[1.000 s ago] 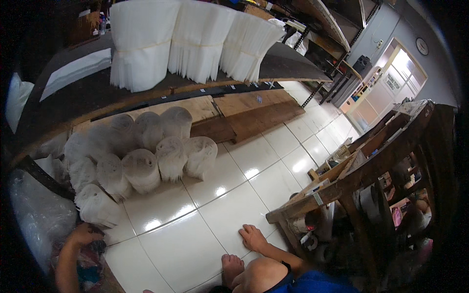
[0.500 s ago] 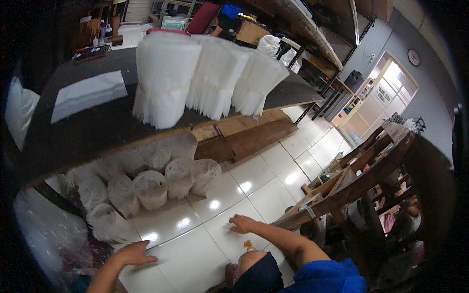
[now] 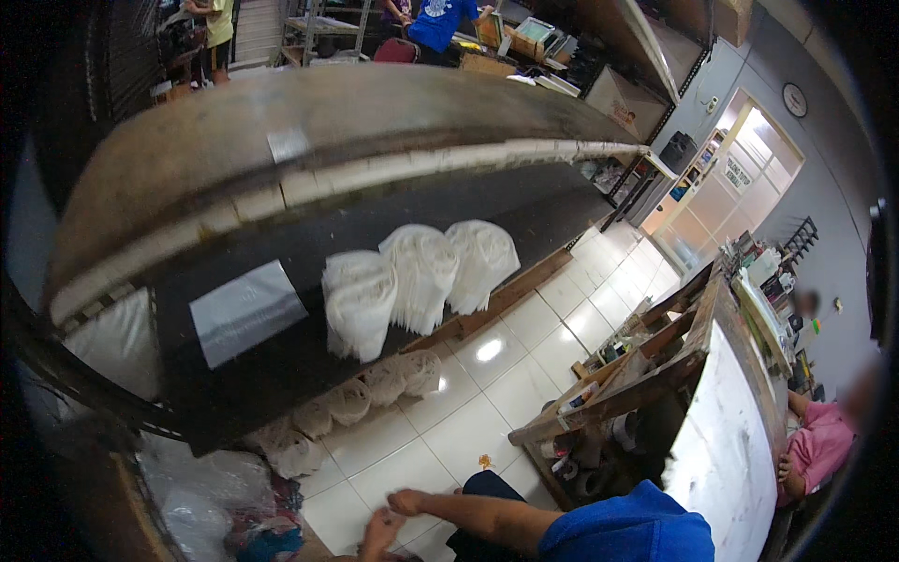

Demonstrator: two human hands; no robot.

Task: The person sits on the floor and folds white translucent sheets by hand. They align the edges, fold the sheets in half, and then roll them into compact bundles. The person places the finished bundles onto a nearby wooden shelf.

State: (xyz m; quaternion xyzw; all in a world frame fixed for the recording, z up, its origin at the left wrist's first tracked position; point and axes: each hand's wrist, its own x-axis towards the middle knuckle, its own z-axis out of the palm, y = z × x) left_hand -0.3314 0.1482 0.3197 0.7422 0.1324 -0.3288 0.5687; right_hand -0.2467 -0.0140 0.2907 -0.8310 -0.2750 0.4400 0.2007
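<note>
Low in front of me, my left hand point(image 3: 379, 532) and my right hand point(image 3: 407, 503) come together and seem to touch. The fingers of my right hand are curled closed; whether anything lies in them is hidden. My left hand's fingers are too small and blurred to read. Beyond them, three upright bundles of whitish plastic sheets point(image 3: 419, 278) stand in a row on a dark shelf point(image 3: 524, 211). A flat pile of clear plastic sheets point(image 3: 246, 312) lies left of the bundles. On the floor by my knee is a small orange heap point(image 3: 485, 461), like rubber bands.
Several plastic rolls point(image 3: 348, 401) stand under the shelf, above which runs a wooden top point(image 3: 356, 112). At lower left sit clear plastic bags point(image 3: 206, 487). A wooden bench point(image 3: 740, 412) is on the right, with a person in pink point(image 3: 817, 454) beside it. Others work at the back.
My hands, apart and open before, are now together lower down. The view has shifted: the bundles appear smaller and lower, and the upper wooden top and other people have come into sight.
</note>
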